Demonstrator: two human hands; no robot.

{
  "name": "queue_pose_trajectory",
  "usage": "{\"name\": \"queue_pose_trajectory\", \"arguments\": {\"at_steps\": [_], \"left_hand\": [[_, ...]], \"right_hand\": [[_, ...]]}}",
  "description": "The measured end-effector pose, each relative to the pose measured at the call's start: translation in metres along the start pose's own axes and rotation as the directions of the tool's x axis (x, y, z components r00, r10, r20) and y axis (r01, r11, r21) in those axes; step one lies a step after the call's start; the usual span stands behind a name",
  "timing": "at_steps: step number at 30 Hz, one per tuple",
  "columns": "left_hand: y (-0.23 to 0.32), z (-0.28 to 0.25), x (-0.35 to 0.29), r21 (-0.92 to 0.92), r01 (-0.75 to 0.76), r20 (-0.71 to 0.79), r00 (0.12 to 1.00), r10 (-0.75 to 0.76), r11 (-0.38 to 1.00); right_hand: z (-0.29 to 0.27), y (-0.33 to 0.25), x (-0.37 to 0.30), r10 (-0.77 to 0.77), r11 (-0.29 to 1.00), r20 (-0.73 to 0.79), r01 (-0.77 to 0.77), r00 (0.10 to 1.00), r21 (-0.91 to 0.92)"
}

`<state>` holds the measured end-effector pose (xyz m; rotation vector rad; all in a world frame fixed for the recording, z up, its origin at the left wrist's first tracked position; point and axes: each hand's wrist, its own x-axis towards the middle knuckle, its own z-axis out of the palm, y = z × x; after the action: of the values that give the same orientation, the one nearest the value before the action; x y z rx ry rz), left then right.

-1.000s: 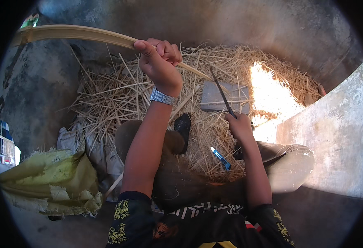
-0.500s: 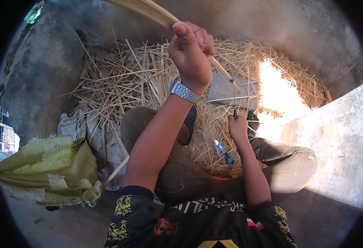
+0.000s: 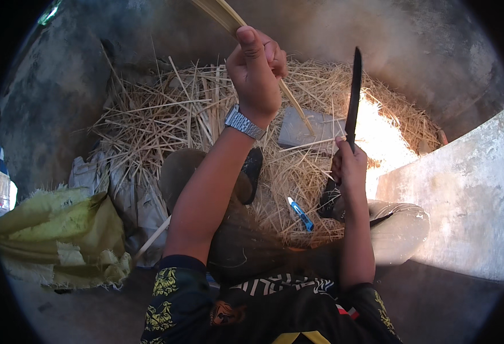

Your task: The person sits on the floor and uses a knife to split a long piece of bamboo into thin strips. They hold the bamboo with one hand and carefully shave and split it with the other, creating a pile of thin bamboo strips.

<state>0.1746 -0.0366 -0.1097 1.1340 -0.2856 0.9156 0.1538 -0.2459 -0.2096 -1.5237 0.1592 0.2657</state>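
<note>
While left hand (image 3: 255,80) wraps firmly round pale bamboo strip (image 3: 297,103), lower end over grey block (image 3: 309,125), contact unclear, right hand (image 3: 350,166) grips long dark-bladed knife (image 3: 353,97), blade apart from strip. Strip looks light, springy, dry, likely splintery; best held mid-length, fingers off edges. Knife: by handle only.

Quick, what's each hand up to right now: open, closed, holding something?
Left hand: closed around a long, pale, bamboo-like strip.
Right hand: closed, holding a long, dark-bladed knife.
</note>
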Motion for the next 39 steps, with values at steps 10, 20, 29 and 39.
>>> {"name": "queue_pose_trajectory", "arguments": {"at_steps": [10,20,29,39], "left_hand": [[0.002,0.003,-0.002,-0.072,0.106,0.184,0.979,-0.091,0.992],[-0.006,-0.02,0.006,-0.077,0.095,0.094,0.992,-0.088,0.992],[-0.006,-0.012,0.006,-0.097,0.142,0.114,0.985,-0.131,0.985],[-0.006,-0.02,0.004,-0.033,0.115,0.122,0.986,-0.11,0.993]], "right_hand": [[-0.01,0.186,0.063,-0.024,0.919,-0.05,0.002,0.998,-0.395],[-0.015,0.002,0.001,0.284,0.906,0.441,-0.389,0.851,0.167],[0.02,0.114,0.029,0.159,0.986,0.057,-0.162,0.986,0.047],[-0.001,-0.024,-0.019,-0.139,0.986,-0.159,0.152,0.977,0.068]]}}
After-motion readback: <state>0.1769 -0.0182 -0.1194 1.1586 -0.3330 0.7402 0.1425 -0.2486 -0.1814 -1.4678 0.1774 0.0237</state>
